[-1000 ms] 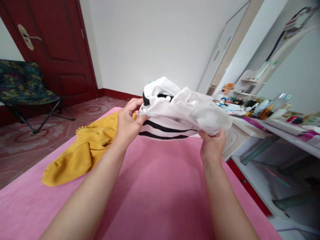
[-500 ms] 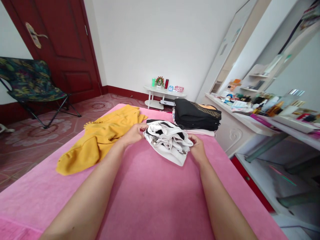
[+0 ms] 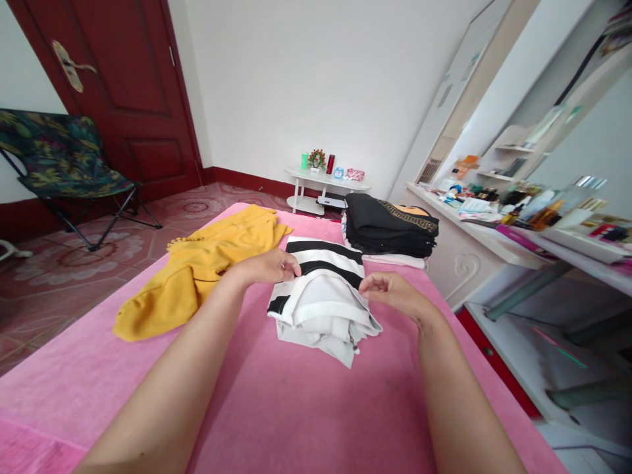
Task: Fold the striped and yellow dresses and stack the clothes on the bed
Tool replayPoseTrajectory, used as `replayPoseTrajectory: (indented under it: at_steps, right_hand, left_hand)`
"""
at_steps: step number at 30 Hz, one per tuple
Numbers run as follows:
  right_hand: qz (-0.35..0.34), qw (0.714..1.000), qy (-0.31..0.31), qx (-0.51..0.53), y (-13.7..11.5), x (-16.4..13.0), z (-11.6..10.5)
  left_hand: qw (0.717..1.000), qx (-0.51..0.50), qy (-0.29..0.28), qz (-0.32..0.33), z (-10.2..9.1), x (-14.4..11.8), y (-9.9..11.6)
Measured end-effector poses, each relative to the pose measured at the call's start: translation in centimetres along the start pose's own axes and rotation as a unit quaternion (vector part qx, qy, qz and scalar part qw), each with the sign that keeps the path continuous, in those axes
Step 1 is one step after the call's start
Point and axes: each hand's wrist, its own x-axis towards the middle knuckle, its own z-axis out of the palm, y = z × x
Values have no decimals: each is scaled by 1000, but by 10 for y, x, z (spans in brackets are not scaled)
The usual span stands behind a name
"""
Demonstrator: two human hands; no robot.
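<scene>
A black-and-white striped shirt (image 3: 323,255) lies partly folded on the pink bed cover. Its near part, a pale grey-white layer (image 3: 328,309), is bunched, with a few small dark and pearly ornaments at the lower right. My left hand (image 3: 269,266) is at the shirt's left edge, fingers curled and closed on the cloth. At the right edge my right hand (image 3: 392,291) pinches the fabric between thumb and fingers. A mustard-yellow garment (image 3: 212,263) lies loosely spread left of my left hand, partly behind the forearm.
Behind the shirt to the right stands a stack of folded dark clothes (image 3: 388,227). A dressing table (image 3: 444,214) crowded with bottles borders the bed on the right. Beyond the bed's far edge is a small white table (image 3: 320,178). A folding chair (image 3: 64,158) stands left.
The shirt was a bunched pale bundle; now its striped part lies flat at the back and the pale folds extend towards me. My left hand moved slightly nearer, and the right hand turned inward.
</scene>
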Motion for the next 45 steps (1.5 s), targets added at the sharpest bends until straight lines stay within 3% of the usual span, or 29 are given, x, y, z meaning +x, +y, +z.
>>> replayPoseTrajectory:
  at_steps: [3, 6, 9, 13, 16, 19, 23, 26, 29, 33, 37, 41, 45]
  right_hand:
    - [6, 995, -55, -87, -9, -1, 12]
    - [10, 972, -15, -236, -12, -2, 26]
    - [11, 936, 2, -353, -12, 0, 37]
    - [15, 910, 15, -413, -18, 2, 42]
    - [-8, 928, 27, -372, -29, 0, 39]
    - [-35, 950, 27, -310, -43, -8, 34]
    - [-58, 967, -37, -245, -49, -13, 33]
    - [-51, 966, -84, -239, -37, -8, 39]
    - [-34, 960, -123, -250, -25, -1, 43]
    - [6, 940, -147, -307, -28, -2, 47]
    - [3, 890, -100, -445, -42, -9, 62]
    - [-6, 846, -63, -530, -45, -10, 82]
    - [-17, 835, 25, -550, -44, -5, 90]
  left_hand:
    - [996, 89, -14, -14, 10, -2, 20]
    - [975, 217, 1, -41, 22, -7, 45]
    - [939, 335, -30, -68, 38, -11, 67]
    - [903, 419, -40, -92, 54, -8, 76]
    - [917, 393, -10, -71, 48, -6, 65]
    - [947, 319, 11, -19, 28, -9, 53]
    - [961, 275, -19, -11, 13, -22, 47]
    - [955, 295, -29, -21, 22, -32, 50]
    - [959, 276, -28, 58, 42, -42, 54]
    - [957, 272, 6, 98, 69, -49, 53]
    - [945, 309, 71, 76, 88, -49, 47]
    - [936, 326, 95, 87, 94, -46, 42]
    - [928, 317, 147, 128, 92, -41, 37]
